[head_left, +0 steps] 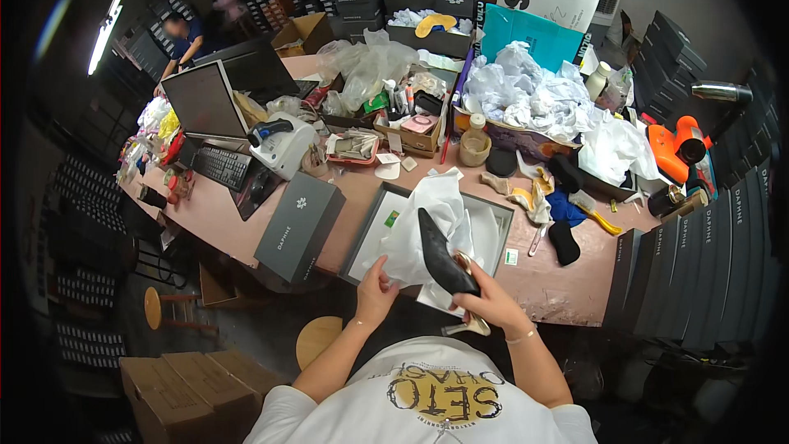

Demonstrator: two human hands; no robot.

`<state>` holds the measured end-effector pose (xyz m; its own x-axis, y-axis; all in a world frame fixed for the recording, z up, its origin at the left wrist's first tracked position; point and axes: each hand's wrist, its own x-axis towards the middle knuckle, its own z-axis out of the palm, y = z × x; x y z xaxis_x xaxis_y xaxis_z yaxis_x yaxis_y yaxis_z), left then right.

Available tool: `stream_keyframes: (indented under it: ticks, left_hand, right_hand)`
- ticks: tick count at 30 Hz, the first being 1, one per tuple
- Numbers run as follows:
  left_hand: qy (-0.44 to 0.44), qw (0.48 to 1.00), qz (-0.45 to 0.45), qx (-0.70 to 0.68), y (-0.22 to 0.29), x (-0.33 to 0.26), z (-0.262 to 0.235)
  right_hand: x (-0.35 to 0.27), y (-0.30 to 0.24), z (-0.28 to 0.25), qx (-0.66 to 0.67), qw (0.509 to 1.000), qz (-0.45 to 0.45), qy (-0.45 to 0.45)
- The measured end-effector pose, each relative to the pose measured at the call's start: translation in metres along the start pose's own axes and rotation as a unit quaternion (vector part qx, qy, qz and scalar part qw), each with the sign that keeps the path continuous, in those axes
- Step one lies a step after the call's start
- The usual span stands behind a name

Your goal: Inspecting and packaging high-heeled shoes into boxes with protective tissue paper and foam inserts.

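A black pointed high-heeled shoe (448,261) with a pale, gold-edged heel end is gripped in my right hand (491,302). Its toe points up and away from me, over white tissue paper (421,212). The fingers of my left hand (376,293) close on the near left edge of that paper. Beneath both lies an open grey shoebox (355,261) with a white lining, its inside partly hidden by paper and shoe. To its left, a grey box lid (297,226) rests on the table.
Crumpled white paper (526,86) fills a carton at the back. A monitor (205,99), keyboard (223,166) and barcode scanner (275,127) stand left. Black pads, cloths and a yellow-handled brush (598,214) lie right, near upright grey shoeboxes (699,271). Another person (185,41) is far left.
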<state>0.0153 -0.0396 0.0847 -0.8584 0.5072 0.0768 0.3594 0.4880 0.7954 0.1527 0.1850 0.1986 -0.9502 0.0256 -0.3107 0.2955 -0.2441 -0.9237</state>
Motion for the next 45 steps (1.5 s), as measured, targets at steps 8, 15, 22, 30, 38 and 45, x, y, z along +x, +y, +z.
stream_keyframes:
  ticks: [8, 15, 22, 30, 38, 45]
  left_hand:
    - [0.034, 0.986, -0.122, 0.105, -0.05, -0.018, -0.024]
    - [0.093, 0.915, 0.19, 0.344, 0.001, 0.003, -0.061]
    - [0.007, 0.995, 0.09, 0.039, 0.059, 0.06, -0.037]
    - [-0.128, 0.971, 0.191, -0.063, 0.159, 0.041, -0.021]
    - [-0.106, 0.989, 0.097, -0.031, 0.125, 0.062, -0.025]
    - [-0.139, 0.982, 0.07, -0.105, 0.141, 0.04, -0.005]
  right_hand:
    - [0.091, 0.068, 0.004, -0.033, 0.993, 0.114, -0.004]
    - [0.064, 0.053, 0.003, 0.158, 0.983, 0.087, 0.027]
    - [-0.039, -0.034, -0.026, 0.087, 0.981, 0.122, -0.123]
    - [-0.007, 0.017, 0.005, -0.353, 0.918, -0.157, 0.086]
    - [-0.004, 0.089, -0.036, 0.629, 0.76, 0.087, -0.139]
    - [-0.005, 0.089, -0.033, 0.644, 0.736, 0.043, -0.205]
